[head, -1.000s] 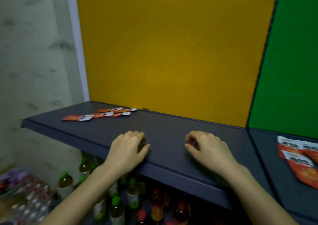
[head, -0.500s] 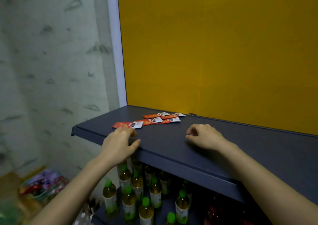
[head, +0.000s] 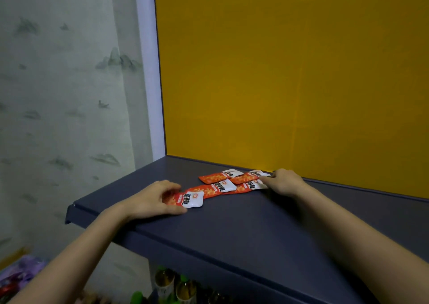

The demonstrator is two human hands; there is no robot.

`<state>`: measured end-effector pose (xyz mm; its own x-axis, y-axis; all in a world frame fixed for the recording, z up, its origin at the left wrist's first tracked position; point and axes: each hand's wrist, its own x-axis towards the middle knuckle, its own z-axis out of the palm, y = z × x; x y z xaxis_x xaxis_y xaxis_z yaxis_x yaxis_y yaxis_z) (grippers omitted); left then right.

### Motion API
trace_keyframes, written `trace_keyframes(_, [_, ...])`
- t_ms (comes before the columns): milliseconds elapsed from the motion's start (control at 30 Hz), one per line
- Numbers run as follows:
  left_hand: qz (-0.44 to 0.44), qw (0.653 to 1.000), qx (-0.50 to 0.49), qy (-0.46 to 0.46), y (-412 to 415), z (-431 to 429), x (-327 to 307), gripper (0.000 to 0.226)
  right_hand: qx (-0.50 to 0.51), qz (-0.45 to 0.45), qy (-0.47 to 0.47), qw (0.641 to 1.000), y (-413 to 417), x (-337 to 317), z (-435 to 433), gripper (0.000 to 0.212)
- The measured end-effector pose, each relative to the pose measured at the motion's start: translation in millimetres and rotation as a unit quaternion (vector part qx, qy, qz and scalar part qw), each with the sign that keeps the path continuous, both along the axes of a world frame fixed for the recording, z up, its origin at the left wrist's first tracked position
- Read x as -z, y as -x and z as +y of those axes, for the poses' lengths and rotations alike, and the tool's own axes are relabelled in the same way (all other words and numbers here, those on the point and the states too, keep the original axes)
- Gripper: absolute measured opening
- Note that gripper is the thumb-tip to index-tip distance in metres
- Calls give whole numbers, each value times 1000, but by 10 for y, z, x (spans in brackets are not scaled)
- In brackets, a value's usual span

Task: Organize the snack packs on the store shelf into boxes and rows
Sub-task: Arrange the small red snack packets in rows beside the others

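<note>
Five flat orange-and-white foil snack packs [head: 228, 184] lie in a loose, overlapping cluster on a dark blue-grey metal shelf [head: 232, 229], towards its back left corner and just in front of the yellow back panel [head: 290, 76]. Their white ends point right.

The left hand [head: 152, 199] rests near the shelf's left front edge. Its fingers are curled over the orange end of the front pack [head: 189, 199] and the thumb lies along that pack's near edge, so it holds this pack flat on the shelf.

The right hand [head: 284, 181] sits close to the back edge, its fingers curled and its index finger reaching to the white ends of the two rearmost packs on the right. I cannot tell whether it grips one or only touches them.

Left of the shelf hangs grey wallpaper with ink-mountain motifs [head: 65, 94]. Below the front edge stand amber drink bottles with green caps [head: 183, 289].
</note>
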<state>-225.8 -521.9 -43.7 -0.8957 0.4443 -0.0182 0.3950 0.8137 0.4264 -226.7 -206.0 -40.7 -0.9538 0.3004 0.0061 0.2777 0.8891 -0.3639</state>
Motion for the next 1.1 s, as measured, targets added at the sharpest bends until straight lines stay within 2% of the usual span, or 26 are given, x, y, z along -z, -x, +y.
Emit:
trace_keyframes(100, [-10, 1000, 23, 9, 194, -57, -17, 117, 52, -2, 33, 998, 200, -3, -7, 58])
trace_keyframes(233, [-64, 997, 37, 7, 400, -43, -57, 55, 136, -8, 20, 991, 363, 28, -99, 77])
trace_keyframes(300, [-71, 996, 61, 9, 487, -44, -91, 43, 169, -5, 6, 986, 428, 47, -176, 80])
trace_keyframes(500, [-82, 990, 115, -30, 720, -71, -92, 42, 262, 51, 28, 963, 523, 128, -337, 73])
trace_keyframes(600, [-116, 979, 112, -127, 787, -77, -122, 32, 301, 74, 83, 947, 560, 162, -346, 65])
trace_keyframes(667, [-159, 957, 110, -215, 832, -28, -156, 23, 321, 84, 116, 936, 560, 160, -354, 56])
trace_keyframes(733, [-193, 941, 112, -255, 865, 80, -183, 24, 332, 97, 141, 928, 554, 161, -365, 46])
trace_keyframes(833, [-207, 938, 118, -252, 915, 302, -168, 24, 333, 137, 202, 911, 553, 163, -359, 34])
trace_keyframes(967, [-193, 951, 132, -204, 975, 561, -66, 21, 293, 226, 365, 854, 510, 89, -313, 27])
trace_keyframes(1100, [-89, 980, 147, -105, 981, 658, -27, 28, 236, 262, 429, 831, 322, -31, -264, 29])
